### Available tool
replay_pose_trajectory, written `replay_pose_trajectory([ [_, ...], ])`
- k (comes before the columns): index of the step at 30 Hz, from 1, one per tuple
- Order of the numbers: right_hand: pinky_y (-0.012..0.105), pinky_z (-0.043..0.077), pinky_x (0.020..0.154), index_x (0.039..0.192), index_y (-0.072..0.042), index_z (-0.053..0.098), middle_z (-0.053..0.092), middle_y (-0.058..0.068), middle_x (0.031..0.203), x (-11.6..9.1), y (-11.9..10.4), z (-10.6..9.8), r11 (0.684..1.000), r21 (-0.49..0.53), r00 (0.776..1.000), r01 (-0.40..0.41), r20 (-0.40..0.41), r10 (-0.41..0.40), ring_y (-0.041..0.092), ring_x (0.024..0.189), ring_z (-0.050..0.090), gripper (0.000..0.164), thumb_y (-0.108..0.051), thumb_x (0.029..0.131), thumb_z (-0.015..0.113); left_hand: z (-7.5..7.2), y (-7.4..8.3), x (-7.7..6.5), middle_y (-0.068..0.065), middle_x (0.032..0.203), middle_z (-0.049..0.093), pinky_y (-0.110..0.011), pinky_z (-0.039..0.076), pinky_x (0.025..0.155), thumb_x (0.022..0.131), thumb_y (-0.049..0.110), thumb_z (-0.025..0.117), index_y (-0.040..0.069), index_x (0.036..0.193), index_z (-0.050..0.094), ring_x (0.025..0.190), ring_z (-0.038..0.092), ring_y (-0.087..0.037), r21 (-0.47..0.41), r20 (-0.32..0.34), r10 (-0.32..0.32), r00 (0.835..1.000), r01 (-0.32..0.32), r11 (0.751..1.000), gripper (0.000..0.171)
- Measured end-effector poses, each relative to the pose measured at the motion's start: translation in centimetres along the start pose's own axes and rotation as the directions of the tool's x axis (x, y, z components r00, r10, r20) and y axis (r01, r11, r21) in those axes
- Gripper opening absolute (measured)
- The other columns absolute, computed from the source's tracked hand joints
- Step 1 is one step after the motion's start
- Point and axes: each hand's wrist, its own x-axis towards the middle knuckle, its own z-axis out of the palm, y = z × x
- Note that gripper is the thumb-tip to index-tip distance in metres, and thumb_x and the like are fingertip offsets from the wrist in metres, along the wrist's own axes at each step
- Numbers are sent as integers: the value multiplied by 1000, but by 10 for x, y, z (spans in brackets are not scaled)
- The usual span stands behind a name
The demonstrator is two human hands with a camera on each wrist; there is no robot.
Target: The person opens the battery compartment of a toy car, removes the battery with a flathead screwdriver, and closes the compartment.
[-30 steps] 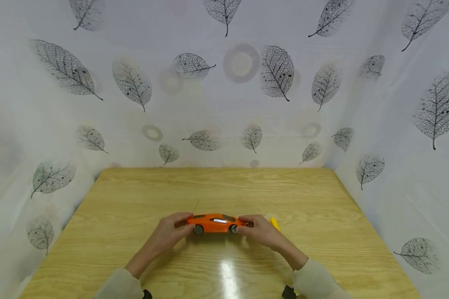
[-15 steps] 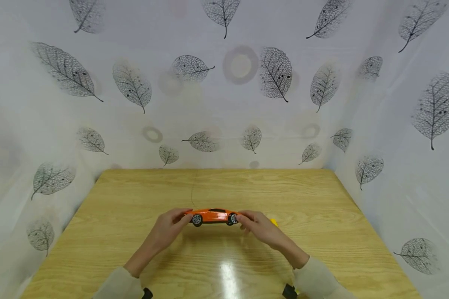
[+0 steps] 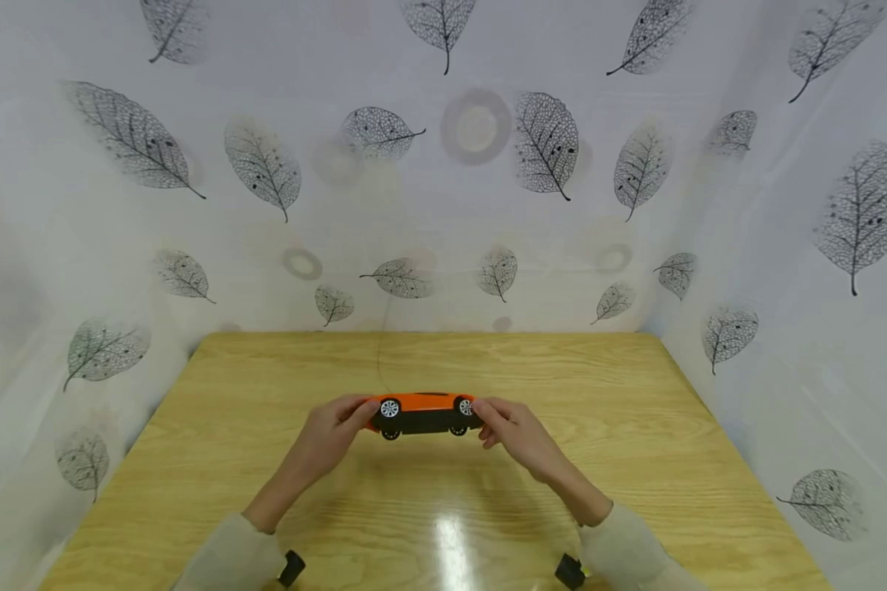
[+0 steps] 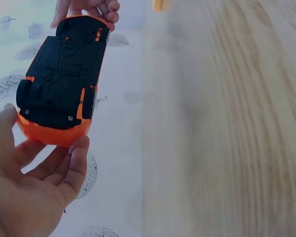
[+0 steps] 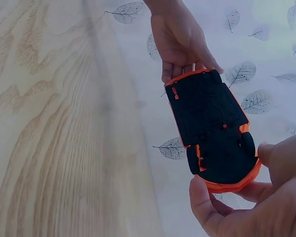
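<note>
An orange toy car [image 3: 425,402] is held up above the table between both hands, tilted so its black underside [image 4: 64,74] faces the person. My left hand [image 3: 331,433] grips one end, thumb on the near side beside a wheel. The other end is pinched by my right hand [image 3: 517,435], with the thumb near the opposite wheel. In the right wrist view the fingers of the right hand [image 5: 256,202] curl round the orange bumper. A thin dark wire [image 3: 379,357] rises from the car's far side near the left end.
The wooden table [image 3: 443,509] spreads under the hands. A white sheet with leaf prints [image 3: 443,205] encloses it at the back and both sides. A small yellow piece [image 4: 160,5] shows at the top of the left wrist view.
Both hands have raised the toy car off the table and rolled it, so its side turned up and its black underside came into view. The yellow piece is now hidden in the head view.
</note>
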Motion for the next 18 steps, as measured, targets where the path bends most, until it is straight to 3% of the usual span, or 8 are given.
replay_pose_trajectory([
  [6, 48, 62, 75, 128, 2, 68, 64, 15, 85, 4, 0, 1, 999, 24, 998, -38, -42, 39, 29, 76, 65, 52, -43, 110, 49, 1, 3, 5, -2, 98, 74, -29, 49, 65, 107, 41, 57, 10, 120, 76, 77, 58, -21, 2, -22, 2, 1000, -1, 1000, 38],
  [13, 53, 61, 72, 133, 3, 66, 66, 17, 82, 6, -8, 1, 999, -8, 998, -33, -53, 32, 26, 68, 65, 54, -43, 111, 46, 1, 6, 9, 0, 79, 66, -26, 46, 61, 108, 38, 57, 9, 113, 77, 67, 53, -16, -13, -66, 11, 998, -12, 1000, 36],
  [18, 50, 61, 68, 111, 3, 72, 67, 17, 78, 7, -15, -1, 999, -29, 998, -28, -51, 26, 28, 64, 65, 54, -44, 111, 44, 0, 9, 12, -2, 71, 58, -27, 45, 59, 107, 39, 57, 10, 105, 77, 63, 50, -17, -19, -84, 14, 996, -16, 1000, 35],
])
